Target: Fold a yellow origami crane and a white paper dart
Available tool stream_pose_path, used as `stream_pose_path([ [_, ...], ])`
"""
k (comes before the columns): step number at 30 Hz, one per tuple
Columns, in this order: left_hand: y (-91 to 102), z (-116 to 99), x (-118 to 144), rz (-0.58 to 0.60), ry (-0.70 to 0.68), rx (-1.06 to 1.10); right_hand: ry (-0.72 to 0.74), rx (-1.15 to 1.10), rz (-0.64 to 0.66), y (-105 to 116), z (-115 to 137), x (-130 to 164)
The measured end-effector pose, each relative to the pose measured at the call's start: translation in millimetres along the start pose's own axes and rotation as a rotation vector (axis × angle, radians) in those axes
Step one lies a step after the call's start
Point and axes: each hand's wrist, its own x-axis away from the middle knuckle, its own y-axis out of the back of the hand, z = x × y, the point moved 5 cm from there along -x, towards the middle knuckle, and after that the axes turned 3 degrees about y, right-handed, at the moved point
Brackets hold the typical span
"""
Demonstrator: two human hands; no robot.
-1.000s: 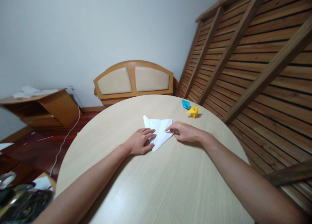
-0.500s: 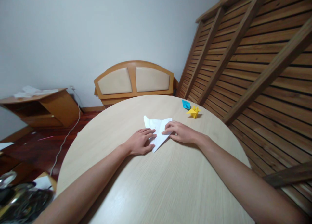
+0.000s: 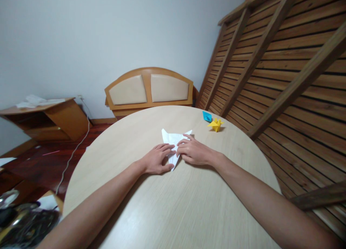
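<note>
Head view: folded white paper [image 3: 174,139] lies flat near mid-surface, its long axis running from a narrow tip at 6 o'clock to a wide edge at 12. Left hand [image 3: 158,159] presses its lower left flank, fingers flat and loosely together, pinching nothing. Right hand [image 3: 193,152] lies over the right flank, fingertips flat on the sheet, equally close. Round wooden surface [image 3: 173,205] bears both. At 2 o'clock, well apart, sit a yellow origami figure [image 3: 215,125] and a blue origami piece [image 3: 207,116].
</note>
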Motion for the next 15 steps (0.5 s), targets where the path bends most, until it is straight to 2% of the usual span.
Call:
stream_pose_path([
  [7,-4.6,-0.4,-0.3,0.0,-0.028,0.029,-0.068,0.014,-0.055,10.3,-1.0,0.1],
  [13,-2.6,-2.6,0.5,0.001,-0.038,0.04,-0.14,-0.075,-0.235,13.3,-16.0,4.5],
  [15,-1.8,-4.1,0.5,0.003,-0.039,0.043,-0.161,-0.11,-0.253,10.6,-21.2,6.2],
])
